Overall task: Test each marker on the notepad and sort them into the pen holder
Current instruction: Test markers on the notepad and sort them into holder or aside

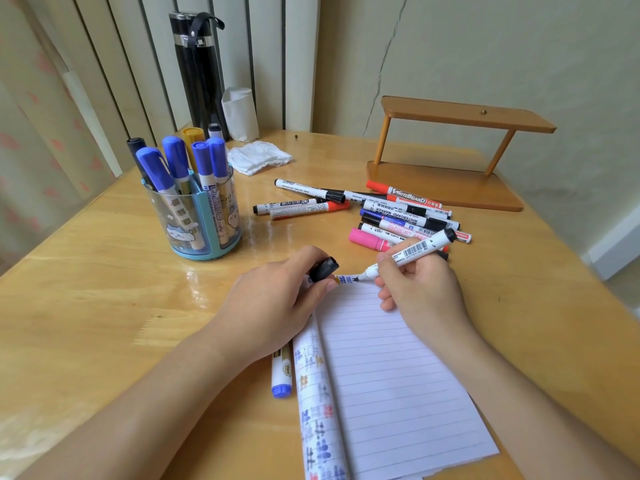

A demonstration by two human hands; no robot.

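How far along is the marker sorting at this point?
Done: several blue-capped markers stand in the pen holder. In hand: the right hand tests an uncapped marker on the notepad; the left hand holds its cap. Left: the pile on the table.

A single head-worn wide-angle view looks forward and steeply down from above the near edge of the surface (104,289), close enough that both forearms enter from the bottom corners. It faces the far edge, where the wall (485,46) and a ribbed radiator (138,46) rise. The surface's left edge and right edge both fall inside the frame, bowed by the lens
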